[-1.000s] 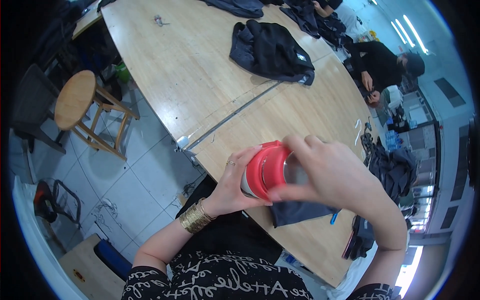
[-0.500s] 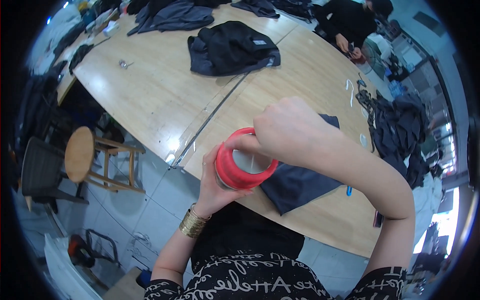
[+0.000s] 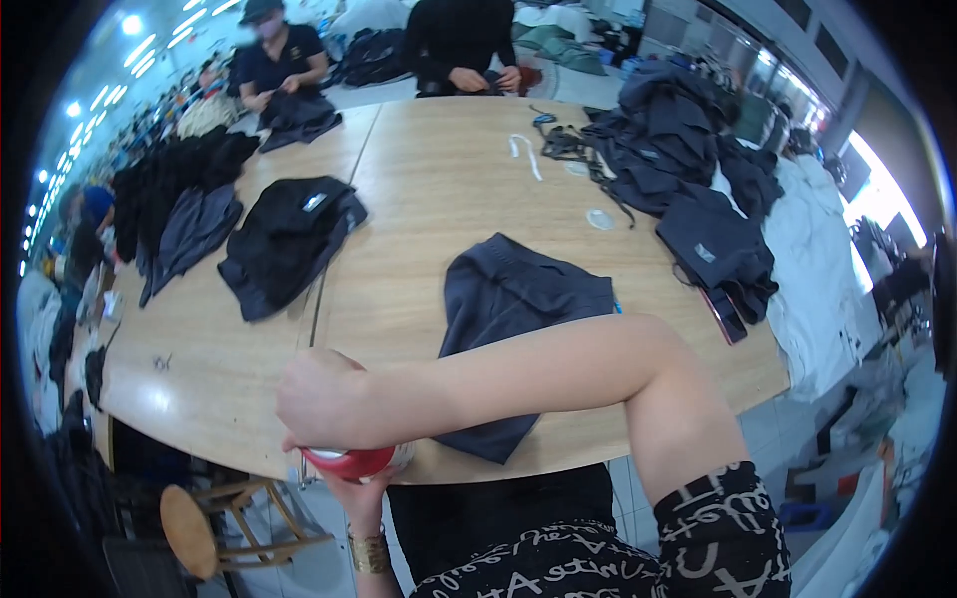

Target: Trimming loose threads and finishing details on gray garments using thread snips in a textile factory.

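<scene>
A round container with a thick red rim and a pale patterned side is at the near table edge, lower left of the view. My left hand is wrapped around it from below, a gold cuff on the wrist. Bent over its top is my right hand, closed, its back toward me; its fingertips and whatever they hold are hidden. My right forearm crosses in front of a folded dark grey garment on the table.
A black garment lies left of the table seam. Dark clothes are heaped at the right, with a phone beside them. Two people handle dark cloth at the far edge. A wooden stool stands at lower left.
My view has swung up and to the right, bringing the far table edge and two people into view. Both hands stay at the container, and my right hand now covers its opening.
</scene>
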Demonstrator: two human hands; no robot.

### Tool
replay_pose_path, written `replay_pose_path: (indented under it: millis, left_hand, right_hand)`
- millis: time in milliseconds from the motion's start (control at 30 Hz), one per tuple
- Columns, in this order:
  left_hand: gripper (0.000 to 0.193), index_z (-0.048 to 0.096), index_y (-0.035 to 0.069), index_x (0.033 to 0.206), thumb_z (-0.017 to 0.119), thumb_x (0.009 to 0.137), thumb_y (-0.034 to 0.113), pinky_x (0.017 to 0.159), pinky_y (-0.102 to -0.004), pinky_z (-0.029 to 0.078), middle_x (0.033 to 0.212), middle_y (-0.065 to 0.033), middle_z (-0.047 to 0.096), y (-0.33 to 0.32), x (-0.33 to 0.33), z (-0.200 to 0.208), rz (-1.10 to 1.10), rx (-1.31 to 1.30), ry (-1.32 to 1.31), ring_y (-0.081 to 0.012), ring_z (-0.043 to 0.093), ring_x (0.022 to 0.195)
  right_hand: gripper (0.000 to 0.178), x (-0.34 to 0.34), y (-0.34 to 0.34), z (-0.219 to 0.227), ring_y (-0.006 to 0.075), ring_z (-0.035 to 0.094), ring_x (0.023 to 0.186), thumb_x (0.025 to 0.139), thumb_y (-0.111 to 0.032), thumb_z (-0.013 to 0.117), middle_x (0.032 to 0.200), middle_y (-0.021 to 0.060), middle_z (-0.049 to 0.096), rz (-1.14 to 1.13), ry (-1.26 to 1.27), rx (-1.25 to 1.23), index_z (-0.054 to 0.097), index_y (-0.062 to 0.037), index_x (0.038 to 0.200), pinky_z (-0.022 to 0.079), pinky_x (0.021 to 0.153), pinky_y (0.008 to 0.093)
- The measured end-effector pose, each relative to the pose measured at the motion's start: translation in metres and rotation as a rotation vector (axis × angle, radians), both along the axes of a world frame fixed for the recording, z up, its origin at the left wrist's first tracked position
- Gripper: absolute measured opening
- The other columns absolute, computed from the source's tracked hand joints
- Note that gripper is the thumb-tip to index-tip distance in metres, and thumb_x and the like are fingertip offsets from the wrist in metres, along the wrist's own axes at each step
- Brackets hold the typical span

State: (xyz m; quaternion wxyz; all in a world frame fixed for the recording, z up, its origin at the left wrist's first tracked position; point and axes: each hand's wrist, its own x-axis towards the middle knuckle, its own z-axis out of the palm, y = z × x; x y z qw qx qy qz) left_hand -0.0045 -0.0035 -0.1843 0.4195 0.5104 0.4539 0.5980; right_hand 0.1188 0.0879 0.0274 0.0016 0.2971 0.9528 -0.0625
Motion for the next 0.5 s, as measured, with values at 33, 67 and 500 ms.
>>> replay_pose_path:
  millis: [33,67,500]
  left_hand:
    - [0.107,0.019,0.004,0.141,0.088,0.059,0.015,0.101,-0.0401,0.039,0.131,-0.0127,0.042,-0.001,-0.005,-0.008,-0.026,0.012,0.004,-0.0254,0.046,0.119]
    - [0.106,0.02,0.004,0.14,0.088,0.06,0.017,0.101,-0.0399,0.039,0.132,-0.0128,0.042,-0.001,-0.01,-0.02,0.026,0.028,0.046,-0.0255,0.046,0.119]
    - [0.103,0.021,0.002,0.138,0.087,0.061,0.019,0.102,-0.0407,0.036,0.133,-0.0143,0.04,-0.001,-0.006,-0.008,0.041,-0.069,0.02,-0.0269,0.044,0.121]
  right_hand:
    - [0.032,-0.001,0.0,0.006,0.0294,0.065,0.068,0.071,-0.04,0.068,0.07,0.0105,0.067,-0.024,-0.047,0.028,0.071,-0.0078,0.075,0.052,0.06,0.0389]
    - [0.034,0.0,0.0,0.009,0.0294,0.065,0.068,0.072,-0.041,0.068,0.07,0.0101,0.067,-0.046,-0.095,0.054,0.071,-0.0076,0.075,0.052,0.061,0.0405]
    - [0.042,0.001,-0.006,-0.017,0.0223,0.064,0.085,0.058,-0.044,0.077,0.08,0.0126,0.066,0.094,-0.033,0.025,0.071,-0.0081,0.08,0.049,0.077,0.0499]
